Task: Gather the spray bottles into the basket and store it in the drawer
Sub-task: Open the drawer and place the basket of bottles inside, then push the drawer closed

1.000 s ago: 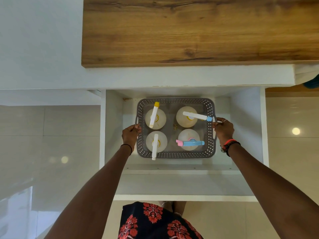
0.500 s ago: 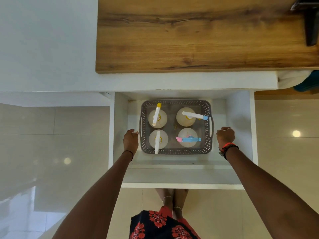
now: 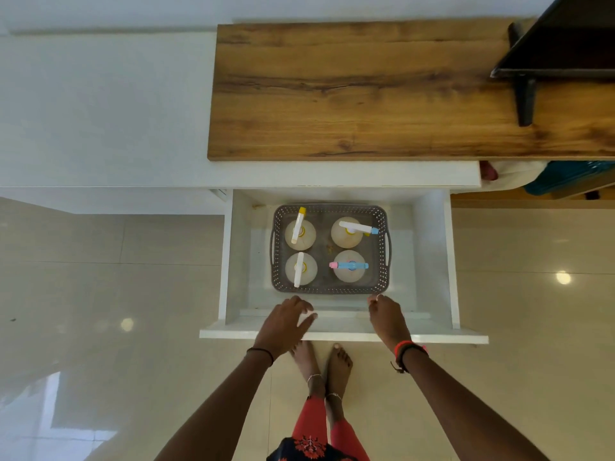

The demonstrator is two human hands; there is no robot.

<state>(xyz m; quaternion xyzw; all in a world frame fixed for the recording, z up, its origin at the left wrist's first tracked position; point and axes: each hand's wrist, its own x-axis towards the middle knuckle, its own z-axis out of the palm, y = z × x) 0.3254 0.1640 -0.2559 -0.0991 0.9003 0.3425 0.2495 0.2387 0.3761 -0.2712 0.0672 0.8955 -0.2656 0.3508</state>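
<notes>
A grey perforated basket (image 3: 385, 257) sits inside the open white drawer (image 3: 342, 336). It holds several pale spray bottles standing upright: one with a yellow-tipped nozzle (image 3: 299, 227), one with a blue-tipped nozzle (image 3: 357, 227), one with a white nozzle (image 3: 298, 269) and one with a blue and pink nozzle (image 3: 348, 266). My left hand (image 3: 284, 326) hovers over the drawer's front edge with fingers spread, holding nothing. My right hand (image 3: 387, 319) is over the same front edge, fingers loosely curled, holding nothing. Both hands are clear of the basket.
The wooden cabinet top (image 3: 349, 91) lies above the drawer, with a black screen on a stand (image 3: 552, 51) at its right. A teal object (image 3: 565, 176) lies at the far right. My bare feet (image 3: 321, 361) stand on glossy tiles just before the drawer front.
Both hands let go of the basket's side handles and drew back to the drawer's front edge. The basket stays in the drawer. The view has pulled up and back.
</notes>
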